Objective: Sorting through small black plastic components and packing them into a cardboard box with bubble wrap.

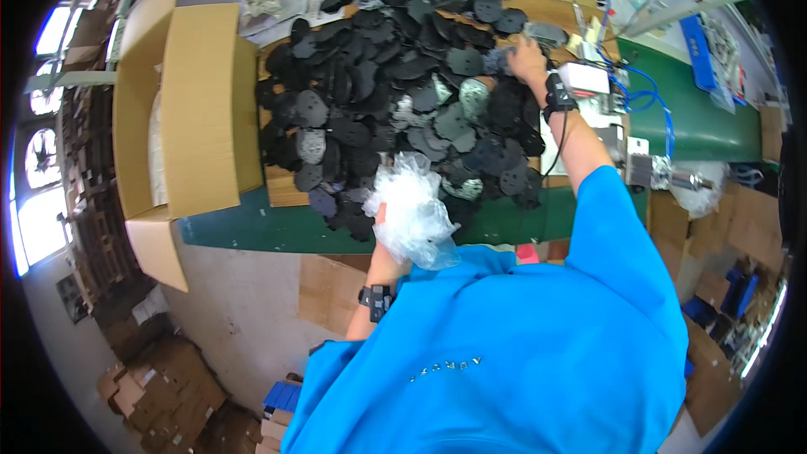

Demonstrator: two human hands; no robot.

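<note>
A crumpled bundle of clear plastic film point(414, 206), perhaps a bag, is gripped in my left hand point(382, 231) at the near edge of the pile. The film hides most of that hand's fingers. My right hand point(528, 63) reaches to the far right of the pile, its fingers apart over the pieces, with no held thing visible. A rounded grey piece point(548, 34) lies just beyond its fingertips. The heap consists of flat, rounded black and grey pieces point(361, 80) with small holes, overlapping loosely. Several have a mottled silvery face.
An opened cardboard box point(202, 109) stands left of the heap. The pile lies on a brown board point(286, 189) over a green tabletop point(227, 223). At right are a small white device point(584, 78), blue tubing point(670, 130) and a metal fitting point(689, 179).
</note>
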